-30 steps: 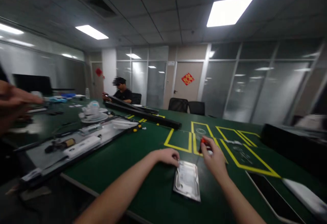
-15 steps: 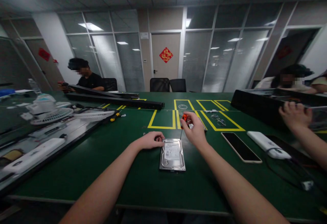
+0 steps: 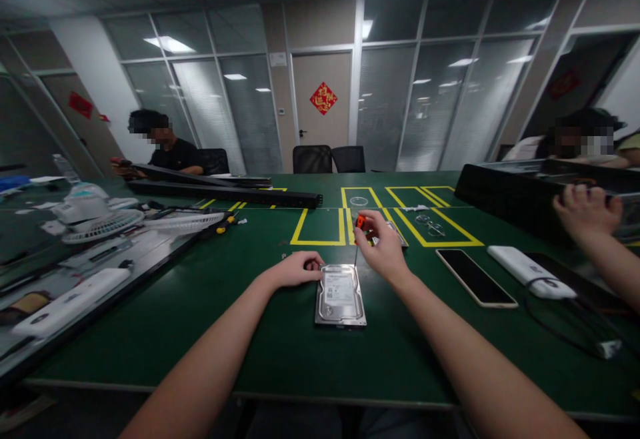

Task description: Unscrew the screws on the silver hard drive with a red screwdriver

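Observation:
A silver hard drive (image 3: 341,295) with a white label lies flat on the green table in front of me. My left hand (image 3: 299,269) has its fingers curled against the drive's far left corner, steadying it. In my right hand (image 3: 383,245) is a screwdriver (image 3: 361,224) with a red-orange handle, held upright in a pinch. Its thin shaft points down at the far right corner of the drive; whether the tip sits in a screw is too small to tell. Behind my right hand a second hard drive (image 3: 399,234) is partly hidden.
To the right lie a phone (image 3: 475,277) and a white power bank (image 3: 530,271) with a cable. A co-worker's hand (image 3: 587,215) rests by a black case (image 3: 500,192). Fan parts (image 3: 100,219) and long black bars (image 3: 235,193) occupy the left. Yellow tape (image 3: 317,243) marks rectangles.
The whole view has shifted slightly, with the table appearing higher. Both hands keep their places at the drive, and the screwdriver stays at the same corner. The co-worker's hand on the right has shifted slightly.

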A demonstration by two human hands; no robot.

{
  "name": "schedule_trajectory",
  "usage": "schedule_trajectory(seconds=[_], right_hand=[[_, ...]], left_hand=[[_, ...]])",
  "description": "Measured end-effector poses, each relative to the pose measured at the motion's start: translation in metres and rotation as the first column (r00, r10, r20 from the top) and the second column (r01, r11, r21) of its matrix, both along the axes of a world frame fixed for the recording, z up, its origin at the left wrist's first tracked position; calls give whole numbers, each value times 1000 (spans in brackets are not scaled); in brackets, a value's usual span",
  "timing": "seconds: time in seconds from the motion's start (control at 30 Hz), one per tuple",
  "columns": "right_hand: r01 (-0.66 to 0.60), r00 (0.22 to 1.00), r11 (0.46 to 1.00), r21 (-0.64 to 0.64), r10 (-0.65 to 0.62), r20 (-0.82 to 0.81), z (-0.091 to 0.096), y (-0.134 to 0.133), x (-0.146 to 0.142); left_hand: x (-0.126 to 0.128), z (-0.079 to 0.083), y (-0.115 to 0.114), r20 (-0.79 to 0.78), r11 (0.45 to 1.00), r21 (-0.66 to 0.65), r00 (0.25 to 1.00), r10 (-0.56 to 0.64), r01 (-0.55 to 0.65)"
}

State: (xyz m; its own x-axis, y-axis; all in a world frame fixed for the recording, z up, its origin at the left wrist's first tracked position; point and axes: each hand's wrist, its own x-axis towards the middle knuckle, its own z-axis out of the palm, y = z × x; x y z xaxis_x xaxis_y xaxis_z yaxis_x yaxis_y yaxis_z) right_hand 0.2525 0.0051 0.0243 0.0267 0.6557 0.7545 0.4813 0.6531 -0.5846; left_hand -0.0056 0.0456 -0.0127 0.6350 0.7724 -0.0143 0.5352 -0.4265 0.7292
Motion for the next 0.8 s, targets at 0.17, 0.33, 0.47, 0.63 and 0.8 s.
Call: schedule_trajectory(seconds=[0.17, 0.33, 0.47, 0.63, 0.8], right_hand=[[6, 1000, 999, 34, -6, -1, -2, 1, 0], [17, 1000, 998, 57, -16, -27, -4, 4, 1], [34, 999, 996, 83, -31, -39, -5, 5, 1], [48, 998, 994, 99, -43, -54, -6, 5, 1], [58, 997, 995, 83, -54, -48, -6, 4, 1]], left_hand=[[0, 1, -1, -5, 1000, 2, 1000, 1, -1], [0, 1, -1, -6, 1000, -5, 1000, 0, 0], [0, 3, -2, -1, 1000, -8, 1000, 8, -8], [1, 4, -4, 23, 1000, -18, 1000, 9, -9], [-1, 2, -2, 7, 1000, -8, 1000, 4, -4]])
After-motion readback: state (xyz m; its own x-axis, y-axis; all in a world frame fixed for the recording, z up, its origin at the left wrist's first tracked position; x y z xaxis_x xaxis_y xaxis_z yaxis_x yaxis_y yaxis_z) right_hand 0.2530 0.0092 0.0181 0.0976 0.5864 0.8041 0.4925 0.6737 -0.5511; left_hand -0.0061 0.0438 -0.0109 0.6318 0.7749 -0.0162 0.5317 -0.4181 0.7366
